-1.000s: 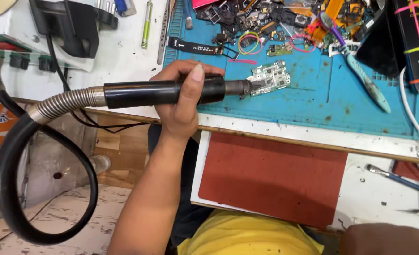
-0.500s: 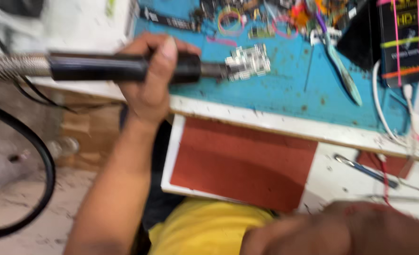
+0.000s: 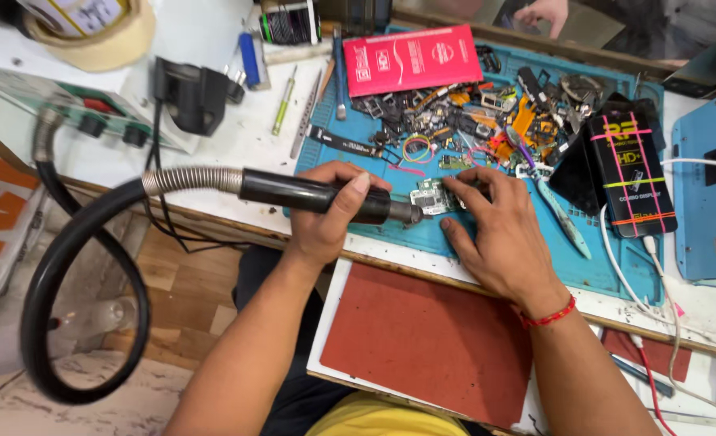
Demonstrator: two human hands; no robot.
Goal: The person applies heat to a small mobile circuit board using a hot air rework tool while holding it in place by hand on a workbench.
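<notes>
Circuit board [image 3: 429, 196] lies between both hands, seemingly touching right fingertips [image 3: 448, 182]

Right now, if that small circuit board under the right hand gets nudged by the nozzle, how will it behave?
The circuit board looks thin and flat, so probably light and apt to slide on the blue mat. The right hand pins it with fingertips, likely steadying it. Probably stiff but fragile.
</notes>
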